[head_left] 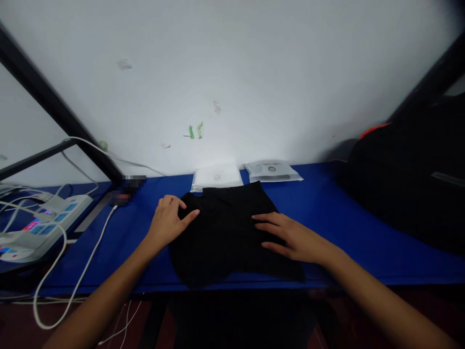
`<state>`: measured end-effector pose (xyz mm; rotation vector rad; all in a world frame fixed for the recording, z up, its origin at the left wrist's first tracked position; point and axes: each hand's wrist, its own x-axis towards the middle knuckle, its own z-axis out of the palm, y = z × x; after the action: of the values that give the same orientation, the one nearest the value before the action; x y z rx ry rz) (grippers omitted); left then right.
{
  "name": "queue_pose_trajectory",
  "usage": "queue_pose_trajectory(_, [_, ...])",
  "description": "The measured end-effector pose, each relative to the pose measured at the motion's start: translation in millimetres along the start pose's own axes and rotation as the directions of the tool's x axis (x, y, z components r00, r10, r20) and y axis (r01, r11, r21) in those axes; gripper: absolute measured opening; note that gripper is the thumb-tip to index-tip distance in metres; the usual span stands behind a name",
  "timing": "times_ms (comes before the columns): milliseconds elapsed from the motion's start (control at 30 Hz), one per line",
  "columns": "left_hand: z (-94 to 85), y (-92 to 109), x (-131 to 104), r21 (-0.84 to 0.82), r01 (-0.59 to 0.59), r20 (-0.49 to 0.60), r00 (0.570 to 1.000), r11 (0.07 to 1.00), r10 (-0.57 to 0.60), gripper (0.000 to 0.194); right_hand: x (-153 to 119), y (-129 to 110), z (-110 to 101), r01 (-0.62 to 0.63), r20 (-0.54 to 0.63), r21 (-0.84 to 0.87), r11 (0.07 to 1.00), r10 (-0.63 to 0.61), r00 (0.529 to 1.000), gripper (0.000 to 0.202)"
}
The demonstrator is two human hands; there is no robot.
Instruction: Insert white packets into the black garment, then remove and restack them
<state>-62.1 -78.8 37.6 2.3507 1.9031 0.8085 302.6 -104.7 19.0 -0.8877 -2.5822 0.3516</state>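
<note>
A black garment lies folded on the blue table, close to its front edge. My left hand rests at the garment's upper left corner, fingers apart, with the index finger pointing onto the cloth. My right hand lies flat on the garment's right side, fingers spread and pointing left. Neither hand grips the cloth.
Two flat clear plastic bags lie by the white wall behind the garment. A large black bag fills the right end. Power strips with white cables sit at the left, beside a black metal frame.
</note>
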Motion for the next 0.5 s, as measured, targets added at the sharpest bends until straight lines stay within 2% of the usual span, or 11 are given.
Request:
queue_pose_trajectory(100, [1.4, 3.7, -1.9, 0.072, 0.009, -0.005, 1.000, 0.997, -0.008, 0.048, -0.3, 0.2, -0.1, 0.004, 0.006, -0.007, 1.000, -0.004, 1.000, 0.037])
queue_pose_trajectory(233, [7.7, 2.1, -1.1, 0.099, -0.009, 0.139, 0.990, 0.995, -0.005, 0.054, -1.4, 0.5, -0.1, 0.010, 0.002, -0.021, 1.000, -0.010, 1.000, 0.038])
queue_pose_trajectory(300, [9.7, 0.2, 1.4, 0.056, -0.006, 0.157, 0.988, 0.998, -0.002, 0.049, -2.4, 0.4, -0.6, 0.004, -0.021, -0.024, 1.000, -0.004, 1.000, 0.039])
queue_pose_trajectory(400, [4.4, 0.9, 9.1, -0.037, -0.007, 0.083, 0.996, 0.999, 0.010, 0.034, -3.7, 0.1, -2.1, -0.009, -0.065, -0.027, 1.000, 0.007, 0.998, 0.039])
queue_pose_trajectory(500, [-7.9, 11.4, 18.5, -0.122, -0.018, -0.033, 0.999, 0.992, 0.014, 0.019, -4.0, -0.3, -3.5, -0.015, -0.102, -0.031, 0.999, 0.012, 0.995, 0.036])
